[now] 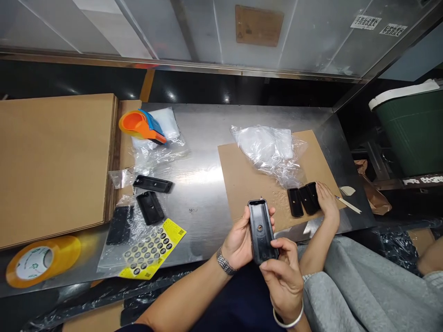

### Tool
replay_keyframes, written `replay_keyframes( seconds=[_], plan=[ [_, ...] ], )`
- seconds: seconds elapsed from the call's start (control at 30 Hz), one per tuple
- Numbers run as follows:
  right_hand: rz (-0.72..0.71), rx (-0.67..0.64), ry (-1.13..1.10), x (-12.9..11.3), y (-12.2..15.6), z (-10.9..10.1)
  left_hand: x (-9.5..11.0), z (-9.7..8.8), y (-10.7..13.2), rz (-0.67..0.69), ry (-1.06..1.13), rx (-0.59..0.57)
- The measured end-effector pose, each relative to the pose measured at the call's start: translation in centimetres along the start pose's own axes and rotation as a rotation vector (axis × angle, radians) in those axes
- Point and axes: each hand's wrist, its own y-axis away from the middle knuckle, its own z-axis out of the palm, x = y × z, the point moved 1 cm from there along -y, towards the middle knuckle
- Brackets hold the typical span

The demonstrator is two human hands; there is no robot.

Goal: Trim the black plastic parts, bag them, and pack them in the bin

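I hold a black oblong plastic part (262,230) upright in front of me, over the near edge of the steel table (200,184). My left hand (238,242) wraps its left side from behind. At its lower end, my right hand (284,272) pinches it with the fingertips. Several similar black parts (303,199) lie side by side on a cardboard sheet (249,184); another person's hand (327,200), in a grey sleeve, rests on them.
More black parts (149,206) lie on clear plastic at the left, beside a yellow sheet of round black stickers (152,249). A cardboard stack (55,161), a tape roll (41,260), an orange and blue tool (141,125), crumpled plastic bags (270,150) and a green bin (411,124) surround the work area.
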Motion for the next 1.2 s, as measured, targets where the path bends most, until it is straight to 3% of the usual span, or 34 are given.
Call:
replay_keyframes(
  seconds=[0.37,0.57,1.2],
  plan=[
    [0.373,0.130,-0.330,-0.5,0.7,0.7,0.2,0.5,0.8,-0.005,-0.007,-0.021],
    [0.498,0.098,-0.443,-0.8,1.2,0.9,0.3,0.4,1.1,0.010,-0.034,-0.030],
    [0.581,0.084,-0.520,-0.6,1.5,0.8,0.4,0.1,1.3,0.014,-0.058,-0.055]
  ],
)
